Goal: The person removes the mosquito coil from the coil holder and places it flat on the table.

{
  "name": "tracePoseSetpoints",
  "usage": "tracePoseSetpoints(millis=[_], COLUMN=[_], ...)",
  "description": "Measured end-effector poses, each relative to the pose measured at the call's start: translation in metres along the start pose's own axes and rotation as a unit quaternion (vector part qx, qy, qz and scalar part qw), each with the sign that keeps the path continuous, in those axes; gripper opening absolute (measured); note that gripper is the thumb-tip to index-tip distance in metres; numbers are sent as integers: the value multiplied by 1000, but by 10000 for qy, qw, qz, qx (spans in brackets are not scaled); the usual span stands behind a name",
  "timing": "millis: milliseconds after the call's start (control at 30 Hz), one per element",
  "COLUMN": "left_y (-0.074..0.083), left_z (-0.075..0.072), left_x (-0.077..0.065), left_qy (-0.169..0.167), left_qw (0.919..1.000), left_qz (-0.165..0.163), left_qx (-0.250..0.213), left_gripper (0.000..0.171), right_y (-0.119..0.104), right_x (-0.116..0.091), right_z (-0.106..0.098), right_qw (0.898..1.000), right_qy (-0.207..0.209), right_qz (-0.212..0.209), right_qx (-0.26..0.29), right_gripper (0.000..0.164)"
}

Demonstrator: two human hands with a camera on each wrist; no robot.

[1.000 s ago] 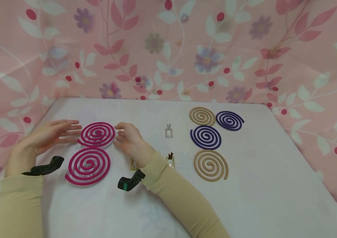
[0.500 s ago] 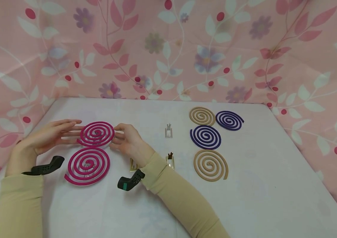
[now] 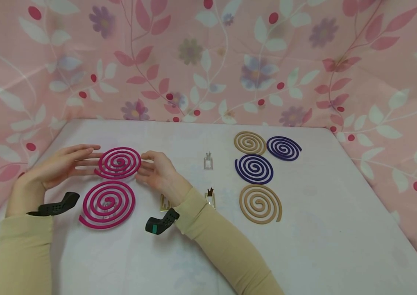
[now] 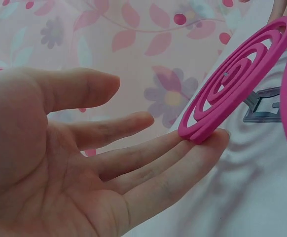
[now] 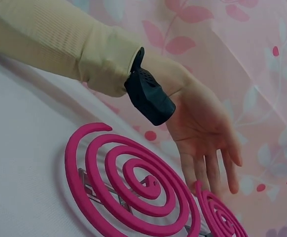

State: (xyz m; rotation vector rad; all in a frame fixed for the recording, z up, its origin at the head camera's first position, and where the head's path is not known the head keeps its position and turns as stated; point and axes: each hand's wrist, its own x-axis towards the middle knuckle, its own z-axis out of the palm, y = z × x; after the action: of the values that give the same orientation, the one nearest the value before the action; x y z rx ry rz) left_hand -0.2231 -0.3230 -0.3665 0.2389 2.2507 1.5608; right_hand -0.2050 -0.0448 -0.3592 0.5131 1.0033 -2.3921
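Fingers extended, the left hand [image 3: 58,167] touches the far pink coil [image 3: 121,162], raised above the table [image 3: 319,229]; the right hand [image 3: 160,174], fingers loose, is at its opposite edge, beside the near coil [image 3: 110,200].

A: Pink coils [image 3: 120,162] near the worktop's [image 3: 326,229] left edge. What finish am I reading?
B: I log matt, smooth. Plastic-looking; can't be sure from here. Blue coil [image 3: 284,149] and tan coil [image 3: 250,143], nearer the far right corner: same dull surface.
A: Little stands [image 3: 209,157], mid-worktop?
B: Metal by their look, glossy. One silvery, another gold-toned.
A: And the worktop itself?
B: White cloth, I'd say: matt, fine weave on my right wrist feed. Backdrop [image 3: 190,32] past the far edge: printed cloth, thin, creased.
A: Sleeves [image 5: 54,44]?
B: Knit cloth, matt, one ribbed patch. Wrist cameras [image 5: 151,96]: hard black plastic, low sheen.
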Motion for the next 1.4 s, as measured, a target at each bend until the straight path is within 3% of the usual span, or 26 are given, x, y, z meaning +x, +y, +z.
tracePoseSetpoints(millis=[433, 533, 767, 1033, 1400], left_y=[-4, -4, -2, 2, 7], left_z=[-3, -2, -1, 2, 4], left_x=[6, 5, 5, 9, 8], left_qy=[-121, -98, 123, 224, 284], left_qw=[9981, 9984, 9995, 9995, 9985], left_qz=[329, 348, 258, 138, 460], left_qx=[-499, -439, -115, 163, -61], left_gripper=[26, 27, 29, 37, 33], right_y=[0, 1, 0, -4, -10], right_x=[2, 2, 3, 5, -1], right_z=[0, 1, 0, -2, 3], right_qw=[9998, 9998, 9996, 9995, 9984], right_qy=[37, -3, -208, -275, -301], right_qz=[-178, -197, -142, -130, -431], right_qx=[65, 0, -90, 18, -202], right_gripper=[24, 22, 35, 25, 35])
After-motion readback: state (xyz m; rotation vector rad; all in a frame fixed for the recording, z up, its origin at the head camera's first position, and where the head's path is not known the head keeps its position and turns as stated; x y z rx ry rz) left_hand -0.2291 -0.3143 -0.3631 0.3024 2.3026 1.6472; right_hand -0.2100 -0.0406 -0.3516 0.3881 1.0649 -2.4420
